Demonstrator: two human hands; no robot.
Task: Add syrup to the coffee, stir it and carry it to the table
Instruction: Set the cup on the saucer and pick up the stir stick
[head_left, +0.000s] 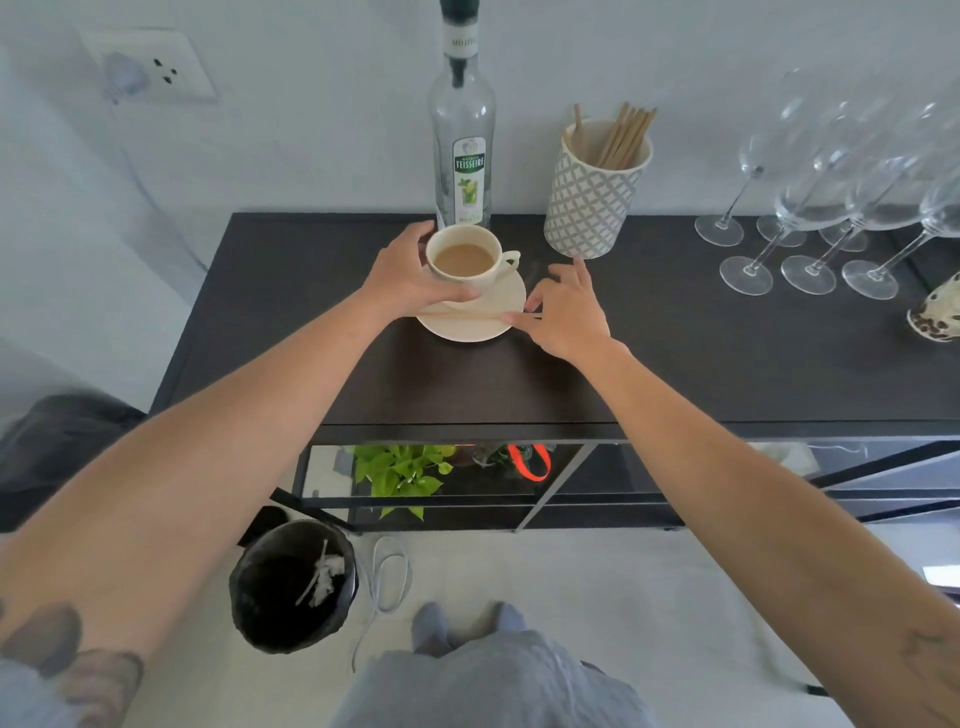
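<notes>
A cream cup of milky coffee stands on a cream saucer on the dark shelf top. My left hand curls round the cup's left side. A thin wooden stir stick lies across the saucer's front. My right hand pinches its right end between thumb and forefinger, the other fingers spread. Right behind the cup stands a clear glass syrup bottle with a green label.
A patterned holder with several wooden sticks stands to the right of the cup. Several wine glasses crowd the far right, with a spotted cup at the edge. On the floor below sits a black bin.
</notes>
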